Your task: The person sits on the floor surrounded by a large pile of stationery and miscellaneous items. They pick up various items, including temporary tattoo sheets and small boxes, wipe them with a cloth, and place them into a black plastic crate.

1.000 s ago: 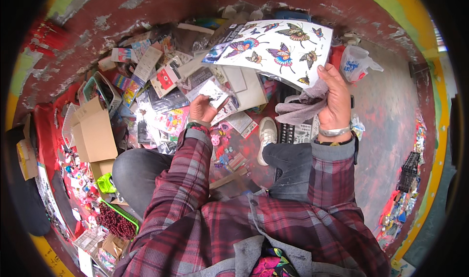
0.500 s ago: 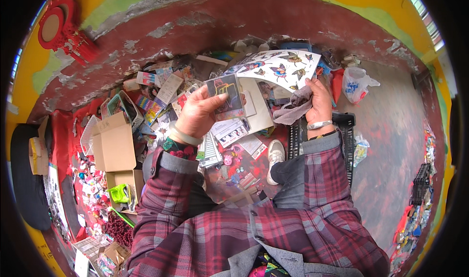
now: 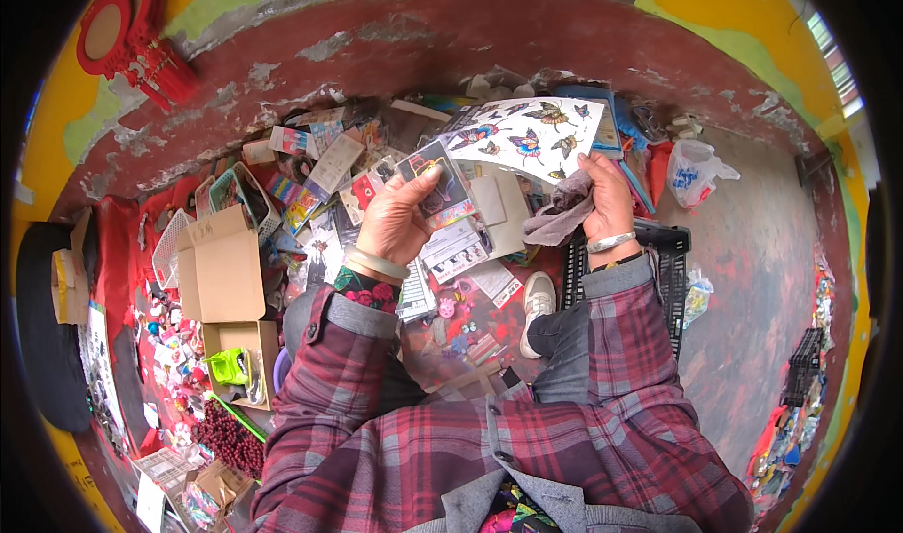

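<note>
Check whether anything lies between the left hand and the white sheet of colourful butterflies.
Yes: in this view, the dark, square, glossy packet pinched in the left hand is between that hand and the left end of the white butterfly sheet.

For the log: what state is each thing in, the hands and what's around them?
Left hand: closed on the dark card.
Dark card: held up, thumb on its face.
Right hand: closed on sheet and cloth.
Butterfly sheet: held at one corner, bowed.
Grey cloth: bunched, hanging.
Cardboard box: open, lid raised.
White plastic bag: crumpled.
</note>
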`<state>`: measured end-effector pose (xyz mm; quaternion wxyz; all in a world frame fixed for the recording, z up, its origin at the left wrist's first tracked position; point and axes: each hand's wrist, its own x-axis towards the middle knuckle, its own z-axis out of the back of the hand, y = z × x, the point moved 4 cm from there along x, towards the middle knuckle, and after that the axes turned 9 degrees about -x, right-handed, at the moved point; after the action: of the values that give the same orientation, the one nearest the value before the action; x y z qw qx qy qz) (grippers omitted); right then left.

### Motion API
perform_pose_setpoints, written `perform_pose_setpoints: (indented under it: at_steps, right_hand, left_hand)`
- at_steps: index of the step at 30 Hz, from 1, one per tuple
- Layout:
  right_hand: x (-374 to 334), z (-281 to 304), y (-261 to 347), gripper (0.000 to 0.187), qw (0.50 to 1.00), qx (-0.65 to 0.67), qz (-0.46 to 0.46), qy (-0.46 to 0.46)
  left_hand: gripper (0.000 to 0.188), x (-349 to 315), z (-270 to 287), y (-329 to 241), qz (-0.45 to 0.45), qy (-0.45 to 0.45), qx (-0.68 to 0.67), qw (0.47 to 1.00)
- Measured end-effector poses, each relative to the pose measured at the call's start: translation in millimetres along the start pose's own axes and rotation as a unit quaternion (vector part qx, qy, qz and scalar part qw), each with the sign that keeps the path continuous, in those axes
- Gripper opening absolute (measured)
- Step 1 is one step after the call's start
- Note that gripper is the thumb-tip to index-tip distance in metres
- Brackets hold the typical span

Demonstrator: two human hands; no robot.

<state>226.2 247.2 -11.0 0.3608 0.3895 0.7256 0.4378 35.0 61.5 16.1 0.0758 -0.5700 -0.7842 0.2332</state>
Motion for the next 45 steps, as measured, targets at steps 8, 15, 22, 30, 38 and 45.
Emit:
perform_pose_setpoints:
  at_steps: [8, 15, 22, 30, 38, 45]
  right_hand:
    - [-2, -3, 3, 0.012, 1.000, -0.012, -0.013, 0.018]
    - [-2, 0, 4, 0.014, 1.000, -0.030, 0.000, 0.002]
    - [-8, -5, 8, 0.015, 0.999, -0.033, -0.007, 0.010]
    - [-4, -4, 4, 0.013, 0.997, -0.077, -0.004, 0.026]
    - [-20, -34, 17, 0.050, 0.970, -0.209, 0.115, 0.054]
    - [-33, -57, 7, 0.028, 0.861, -0.436, 0.210, 0.157]
  left_hand:
    - [0.018, 12, 27, 1, 0.011, -0.031, -0.048, 0.998]
    - [0.026, 6, 25, -1, -0.046, -0.162, -0.023, 0.985]
    - [0.029, 14, 42, 3, 0.011, -0.115, -0.089, 0.989]
    - [0.034, 15, 39, 6, 0.060, -0.094, -0.162, 0.980]
    - [0.036, 14, 38, 2, 0.076, -0.055, -0.196, 0.976]
    - [0.036, 9, 24, 8, 0.129, -0.012, -0.162, 0.978]
